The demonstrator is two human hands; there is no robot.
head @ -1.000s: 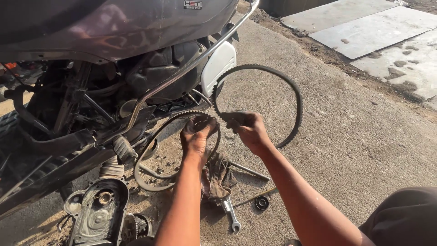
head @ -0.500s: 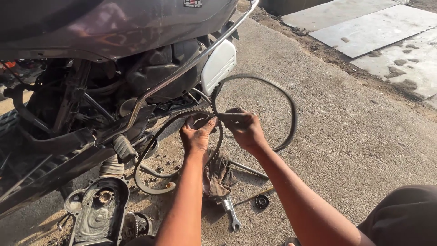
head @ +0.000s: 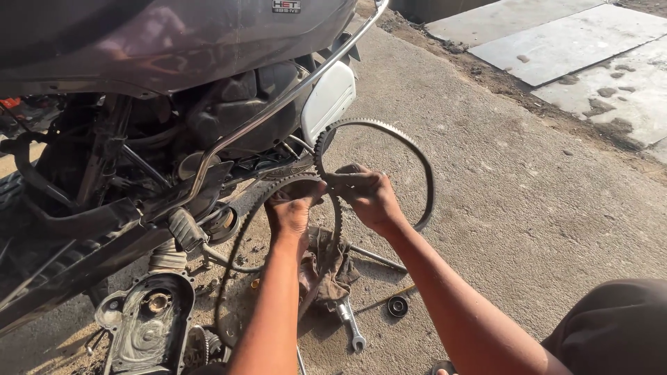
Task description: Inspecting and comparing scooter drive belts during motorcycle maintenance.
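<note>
Nearest the camera, at the lower right, a dark-clothed knee (head: 615, 326) fills the corner, and two bare forearms reach away from it over the rough grey concrete floor (head: 528, 208). On that floor, between the arms and low in the view, lie a silver open-ended spanner (head: 349, 323), a small round black bearing-like part (head: 397, 305), a thin metal rod (head: 376, 257) and a crumpled, oil-stained brown rag (head: 326, 264). To the left of them sits a grimy grey metal engine cover (head: 149, 326), lying flat with its hollow side up. Further out, the left hand (head: 292, 208) has its fingers curled shut around the lower run of a black toothed rubber drive belt (head: 399, 139), its back turned toward the camera. Just beside it, the right hand (head: 368, 194) is clamped on the same belt where the strands cross, thumb and fingers pinching it. From that grip the belt twists into two loops: one arcs up and to the right, teeth showing along its upper edge, and hangs clear of the floor; the other curves down and left toward the engine cover. Beyond the hands stands a scooter with a dark glossy grey body panel (head: 174, 42), its side opened up to show black engine parts, a chrome guard tube (head: 278, 104) running diagonally, and a white plastic piece (head: 328, 101) close behind the belt's top loop. Farthest away, at the upper right, pale concrete slabs (head: 556, 42) lie beyond a strip of dirt.
</note>
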